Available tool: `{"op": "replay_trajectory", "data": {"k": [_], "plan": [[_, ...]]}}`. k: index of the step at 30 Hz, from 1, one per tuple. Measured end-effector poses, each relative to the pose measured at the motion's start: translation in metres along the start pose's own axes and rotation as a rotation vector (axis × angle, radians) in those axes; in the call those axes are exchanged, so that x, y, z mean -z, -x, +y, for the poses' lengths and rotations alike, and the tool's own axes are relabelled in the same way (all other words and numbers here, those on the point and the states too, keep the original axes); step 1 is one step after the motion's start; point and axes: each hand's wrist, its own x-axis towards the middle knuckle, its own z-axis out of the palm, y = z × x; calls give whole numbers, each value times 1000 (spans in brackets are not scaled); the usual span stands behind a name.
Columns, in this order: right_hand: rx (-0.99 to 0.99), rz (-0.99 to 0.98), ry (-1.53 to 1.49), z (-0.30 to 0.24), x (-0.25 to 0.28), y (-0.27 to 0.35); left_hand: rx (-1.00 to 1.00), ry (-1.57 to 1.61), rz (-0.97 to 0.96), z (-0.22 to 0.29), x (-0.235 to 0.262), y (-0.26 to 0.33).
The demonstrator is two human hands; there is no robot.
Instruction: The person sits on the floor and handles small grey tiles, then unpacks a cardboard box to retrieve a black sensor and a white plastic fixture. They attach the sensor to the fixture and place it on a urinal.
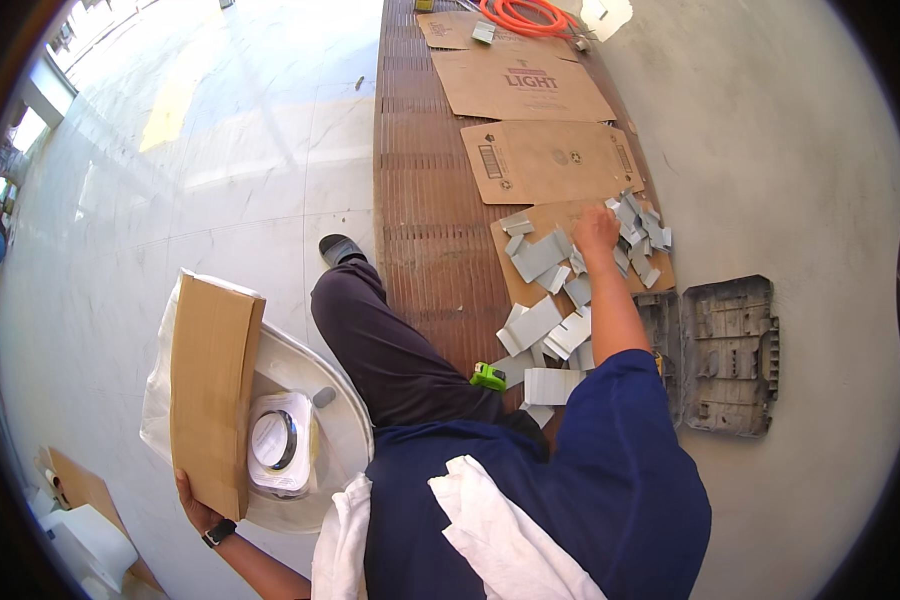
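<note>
My left hand (198,505) grips the near end of a long brown cardboard box (210,390), its fingers partly hidden at the box's edge. Beside the box, a clear plastic pack with a round black-rimmed piece (278,440) rests on a whitish rounded, basin-like thing (320,400). Stretched forward over the bench, my right hand (596,232) is closed among bent grey metal pieces (635,235); what its fingers hold, if anything, cannot be made out. More flat and bent grey pieces (540,257) lie scattered just left of it and nearer to me (530,325).
Flattened cardboard sheets (525,88) cover part of the brown slatted bench (420,230). An orange hose (530,18) coils at its far end. A green tape measure (488,377) lies near my leg. An opened dark tool case (727,355) sits on the right.
</note>
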Motion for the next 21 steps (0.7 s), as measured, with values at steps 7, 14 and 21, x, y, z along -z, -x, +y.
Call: {"op": "replay_trajectory", "data": {"k": [7,14,21], "plan": [[645,-216,18,-67,-69,-1,-15,-28,39,1,-4,1],[937,-227,119,-59,-69,-13,-11,1,139,-5,-8,6],[1010,-123,33,-7,-18,-26,8,45,90,-3,-6,5]]}}
